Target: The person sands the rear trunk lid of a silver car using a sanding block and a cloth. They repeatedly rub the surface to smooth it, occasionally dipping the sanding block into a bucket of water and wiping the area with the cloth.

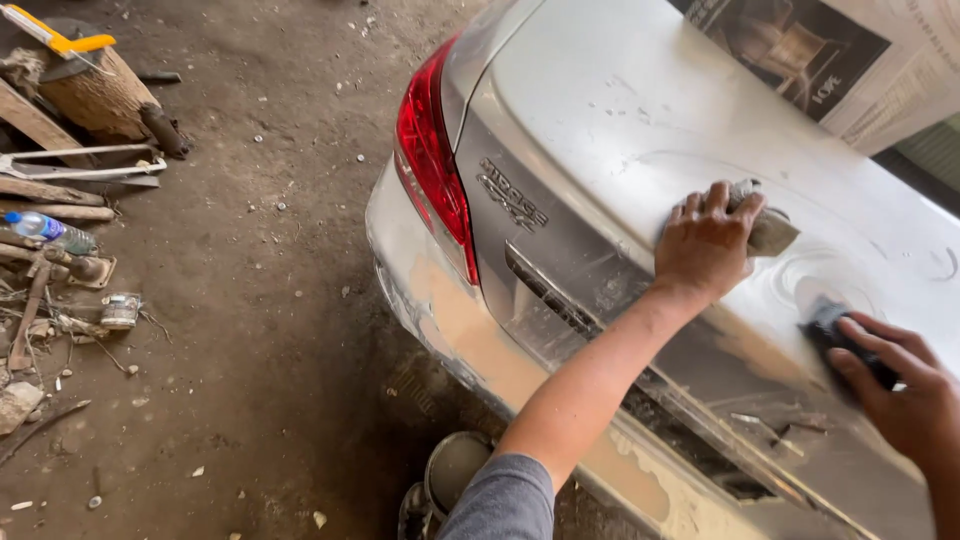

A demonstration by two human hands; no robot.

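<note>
I look down at the rear of a silver car [600, 120] with a red tail light [430, 160] and patches of tan filler on the bumper [470, 330]. My left hand [705, 245] presses a grey folded pad [775, 232] flat against the trunk lid. My right hand [900, 385] holds a dark sanding block [830, 330] against the lid lower down, to the right. Wet swirl marks [820, 270] lie on the paint between the two hands.
A bucket [450, 475] stands on the dirt floor below the bumper. Newspaper [850, 60] covers the rear window. At the left lie a log [100, 95], metal scraps, a plastic bottle [50, 230] and a small tin [120, 310].
</note>
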